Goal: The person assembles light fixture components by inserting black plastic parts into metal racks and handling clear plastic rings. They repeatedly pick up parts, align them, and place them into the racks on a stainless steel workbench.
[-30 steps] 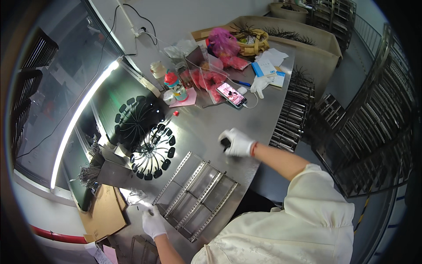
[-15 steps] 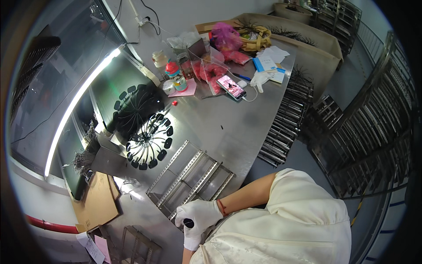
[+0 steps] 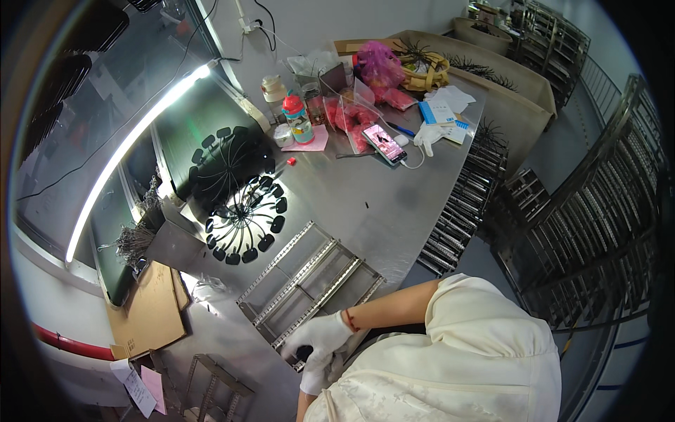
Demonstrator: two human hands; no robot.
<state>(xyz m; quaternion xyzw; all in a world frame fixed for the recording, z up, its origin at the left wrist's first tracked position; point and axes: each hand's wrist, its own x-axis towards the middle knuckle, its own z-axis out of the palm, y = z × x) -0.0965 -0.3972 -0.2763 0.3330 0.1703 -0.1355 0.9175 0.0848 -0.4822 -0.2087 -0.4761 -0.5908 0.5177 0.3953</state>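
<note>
Both my hands wear white gloves and meet at the near corner of a slotted metal rack [image 3: 299,281] lying on the table. My right hand [image 3: 322,333], coming in from the right, is closed with its fingers bent round a small black oval piece [image 3: 304,352]. Just below, my left hand [image 3: 318,373] presses against the same piece; its fingertips are partly hidden. Further off on the table lies a ring of similar black oval pieces on thin wires [image 3: 242,211], lit brightly from behind.
A bright tube lamp [image 3: 140,144] runs along the left. Thin wires fill a metal box [image 3: 172,239] beside cardboard [image 3: 148,316]. At the back are a red-topped bottle [image 3: 297,119], pink bags [image 3: 355,116] and a phone [image 3: 384,144]. Metal racks [image 3: 590,218] stand at right.
The view has shifted a little. My hands and the black oval piece have come closer over the rack's near corner, and the right hand has tilted further down over the piece.
</note>
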